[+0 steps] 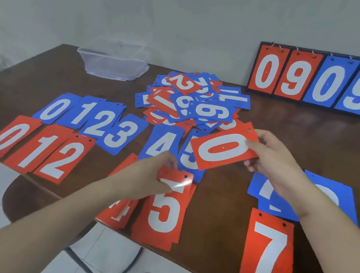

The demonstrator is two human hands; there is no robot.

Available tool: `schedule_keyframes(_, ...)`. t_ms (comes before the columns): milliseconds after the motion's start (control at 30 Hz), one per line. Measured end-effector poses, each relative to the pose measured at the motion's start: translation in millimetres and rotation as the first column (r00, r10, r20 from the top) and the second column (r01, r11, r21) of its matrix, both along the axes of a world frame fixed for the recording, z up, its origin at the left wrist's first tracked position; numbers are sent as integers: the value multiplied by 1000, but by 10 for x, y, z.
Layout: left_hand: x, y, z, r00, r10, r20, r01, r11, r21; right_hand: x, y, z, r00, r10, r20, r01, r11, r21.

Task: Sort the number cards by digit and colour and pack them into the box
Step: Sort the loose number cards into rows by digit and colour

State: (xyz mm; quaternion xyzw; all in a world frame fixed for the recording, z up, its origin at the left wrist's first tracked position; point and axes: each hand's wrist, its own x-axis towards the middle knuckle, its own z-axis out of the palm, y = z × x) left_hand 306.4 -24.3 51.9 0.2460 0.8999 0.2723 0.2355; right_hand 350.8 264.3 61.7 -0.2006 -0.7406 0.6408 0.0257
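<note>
Left hand (152, 174) pinches a red 5 card (175, 179) onto its pile while right hand (274, 157) pinches a red 0 card (221, 150), likely bound far left

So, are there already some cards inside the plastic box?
No, the clear plastic box stands empty at the table's far edge.
</note>
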Motion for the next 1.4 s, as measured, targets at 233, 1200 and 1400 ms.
schedule_keyframes(233,20,-65,-29,900,-126,-417,37,976,-214,-101,-110,60,995,100,-29,-100,995,-1)
schedule_keyframes(1200,-1038,-4496,-268,559,736,-382,-677,671,301,-2413,-4830,13,776,617,134,-607,672,424)
schedule_keyframes(1400,-1123,-4476,-289,580,711,-398,-650,698,300,-2584,-5085,-241,731,658,181,-532,384,754)
